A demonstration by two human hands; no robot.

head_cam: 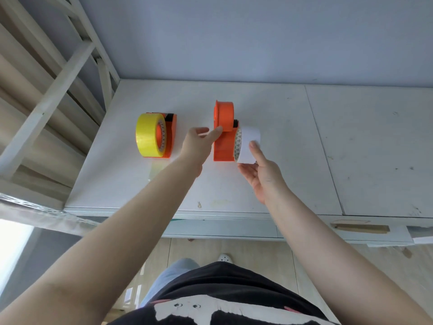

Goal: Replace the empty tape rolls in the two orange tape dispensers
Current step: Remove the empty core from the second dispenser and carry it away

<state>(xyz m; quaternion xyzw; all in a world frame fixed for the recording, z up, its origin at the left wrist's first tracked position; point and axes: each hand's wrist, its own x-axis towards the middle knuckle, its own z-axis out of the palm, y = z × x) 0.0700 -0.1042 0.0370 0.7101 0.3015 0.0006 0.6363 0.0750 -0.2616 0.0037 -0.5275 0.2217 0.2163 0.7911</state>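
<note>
Sitting leftmost on the worktop (293,137), one orange dispenser (173,137) already carries a yellow roll (147,137). The left hand (199,143) steadies the second dispenser (223,146) with straight fingers. Touching its right face, the white roll (249,144) is pinched by the right hand (262,174), axis pointing sideways at the hub.

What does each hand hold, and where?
Right hand grips the white tape roll by its outer band, thumb above, fingers beneath. Left hand touches the orange dispenser at its left edge.

Yellow-rolled dispenser (173,137) beside apparently white-rolled dispenser (223,148)
</note>
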